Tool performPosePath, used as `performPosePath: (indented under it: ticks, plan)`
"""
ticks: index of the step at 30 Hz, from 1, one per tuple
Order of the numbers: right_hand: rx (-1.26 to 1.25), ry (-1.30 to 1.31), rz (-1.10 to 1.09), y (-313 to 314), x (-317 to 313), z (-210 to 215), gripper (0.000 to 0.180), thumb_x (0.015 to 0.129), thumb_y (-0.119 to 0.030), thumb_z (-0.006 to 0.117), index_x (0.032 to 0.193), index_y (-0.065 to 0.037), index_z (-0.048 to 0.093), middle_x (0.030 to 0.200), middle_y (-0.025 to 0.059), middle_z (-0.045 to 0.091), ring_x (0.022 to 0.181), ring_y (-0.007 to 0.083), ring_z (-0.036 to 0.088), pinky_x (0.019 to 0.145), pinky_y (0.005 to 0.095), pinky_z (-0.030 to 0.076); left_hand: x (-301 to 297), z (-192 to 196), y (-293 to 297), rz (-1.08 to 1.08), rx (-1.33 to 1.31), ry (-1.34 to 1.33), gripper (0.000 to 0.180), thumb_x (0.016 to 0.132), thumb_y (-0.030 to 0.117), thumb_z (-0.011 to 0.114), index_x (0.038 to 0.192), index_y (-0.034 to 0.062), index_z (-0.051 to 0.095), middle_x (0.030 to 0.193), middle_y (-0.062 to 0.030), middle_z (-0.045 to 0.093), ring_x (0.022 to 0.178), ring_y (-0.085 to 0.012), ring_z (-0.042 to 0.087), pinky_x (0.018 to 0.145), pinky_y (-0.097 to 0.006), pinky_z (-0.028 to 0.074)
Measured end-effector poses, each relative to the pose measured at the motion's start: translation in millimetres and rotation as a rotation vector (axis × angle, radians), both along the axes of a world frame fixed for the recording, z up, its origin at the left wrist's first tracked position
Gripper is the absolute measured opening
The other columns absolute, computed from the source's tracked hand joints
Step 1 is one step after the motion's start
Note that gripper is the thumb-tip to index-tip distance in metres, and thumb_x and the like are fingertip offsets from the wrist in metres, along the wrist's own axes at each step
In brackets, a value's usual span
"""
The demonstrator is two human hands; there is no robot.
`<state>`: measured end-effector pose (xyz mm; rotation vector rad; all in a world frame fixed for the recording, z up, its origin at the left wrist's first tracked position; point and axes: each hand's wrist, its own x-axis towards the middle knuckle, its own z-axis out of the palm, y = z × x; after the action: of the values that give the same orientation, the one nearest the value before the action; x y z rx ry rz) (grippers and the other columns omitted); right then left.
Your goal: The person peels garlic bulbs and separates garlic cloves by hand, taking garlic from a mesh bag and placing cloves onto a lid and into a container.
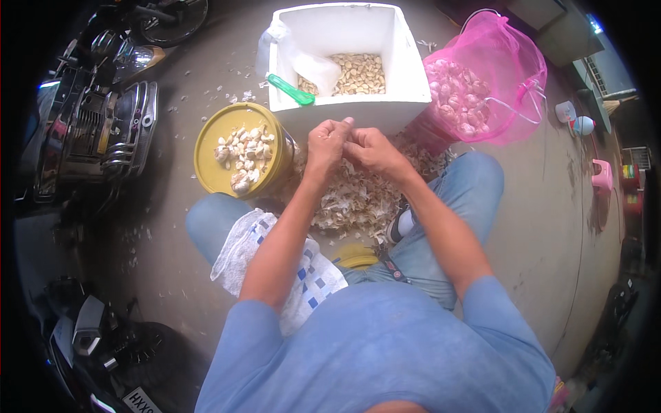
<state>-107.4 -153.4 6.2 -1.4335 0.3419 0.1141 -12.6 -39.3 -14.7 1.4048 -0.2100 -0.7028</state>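
My left hand and my right hand meet just in front of a white foam box. Both have their fingers pinched together; whatever lies between them is hidden or too small to name. Pale peeled garlic cloves cover part of the box's floor, beside a crumpled clear plastic bag. A green-handled tool rests over the box's near left rim. Left of my hands, loose garlic cloves and bulbs sit on a yellow bucket lid. Below my hands spreads a heap of papery garlic skins.
A pink mesh bag of garlic bulbs stands right of the box. A white-and-blue cloth lies over my left leg. Motorcycles line the left side. At the far right is a pink stool. Skin scraps dot the floor.
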Motion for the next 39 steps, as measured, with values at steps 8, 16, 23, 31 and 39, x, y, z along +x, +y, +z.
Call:
performPosePath:
  ticks: [8, 16, 23, 31, 39]
  plan:
    - [-0.118, -0.178, -0.170, 23, 2, -30, 0.023, 0.099, -0.013, 0.061, 0.079, -0.003, 0.058, 0.070, -0.0051, 0.054, 0.067, 0.0042, 0.046, 0.057, 0.0273, 0.041, 6, -20, -1, 0.109, -0.063, 0.199, 0.014, 0.091, 0.011, 0.068, 0.079, 0.0046, 0.065, 0.068, 0.0002, 0.058, 0.053, -0.0086, 0.051, 0.047, -0.025, 0.040]
    - [-0.602, -0.075, 0.237, 35, -29, -1, 0.017, 0.091, -0.016, 0.066, 0.092, 0.000, 0.063, 0.078, 0.0183, 0.066, 0.074, 0.0358, 0.064, 0.069, 0.0440, 0.051, 50, -1, 24, 0.235, -0.105, 0.331, 0.015, 0.091, 0.012, 0.063, 0.078, 0.0067, 0.062, 0.064, -0.0034, 0.056, 0.046, -0.0108, 0.049, 0.038, -0.026, 0.036]
    - [0.263, 0.056, -0.001, -22, -2, -38, 0.030, 0.101, -0.032, 0.065, 0.105, -0.002, 0.069, 0.095, 0.0075, 0.069, 0.077, 0.0167, 0.068, 0.063, 0.0310, 0.056, 23, -10, 5, 0.056, -0.037, 0.154, 0.022, 0.096, 0.022, 0.065, 0.080, 0.0074, 0.061, 0.066, -0.0014, 0.057, 0.052, -0.0099, 0.051, 0.045, -0.026, 0.041]
    - [-0.284, -0.225, -0.178, 16, 8, -33, 0.024, 0.094, -0.014, 0.064, 0.076, 0.000, 0.057, 0.065, 0.0048, 0.059, 0.059, 0.0130, 0.052, 0.055, 0.0330, 0.044, 15, -34, -4, 0.041, -0.040, 0.076, 0.017, 0.091, 0.010, 0.064, 0.075, 0.0044, 0.063, 0.067, -0.0006, 0.057, 0.057, -0.0100, 0.052, 0.052, -0.027, 0.043]
    - [-0.420, -0.255, -0.139, 34, -3, -13, 0.018, 0.090, -0.010, 0.059, 0.079, 0.003, 0.057, 0.067, 0.0120, 0.058, 0.061, 0.0175, 0.052, 0.059, 0.0377, 0.046, 21, -39, -1, 0.179, -0.070, 0.272, 0.018, 0.085, 0.009, 0.062, 0.069, 0.0011, 0.064, 0.065, -0.0047, 0.059, 0.053, -0.0127, 0.052, 0.049, -0.031, 0.041]
